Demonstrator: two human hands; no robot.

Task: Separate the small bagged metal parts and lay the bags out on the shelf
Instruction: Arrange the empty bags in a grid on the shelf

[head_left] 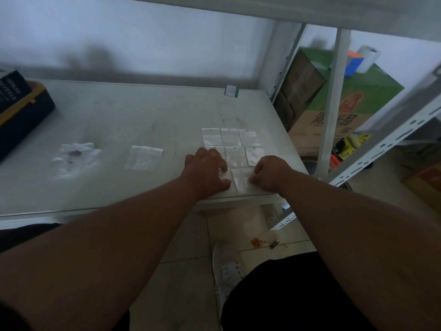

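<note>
White shelf point(119, 120) against pale wall, bags point(230, 137) in rows, both hands point(207, 173) pinching bags near its front edge

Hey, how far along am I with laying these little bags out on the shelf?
Done: six small bags lie in a neat grid on the shelf. In hand: your left hand and right hand are placing the bag starting a third row. Left: the loose pile and one larger bag farther left.

The left hand point(207, 172) covers most of one bag point(224, 176); bag contents blur. At nine o'clock, the frame edge cuts a dark box point(21, 111).
</note>
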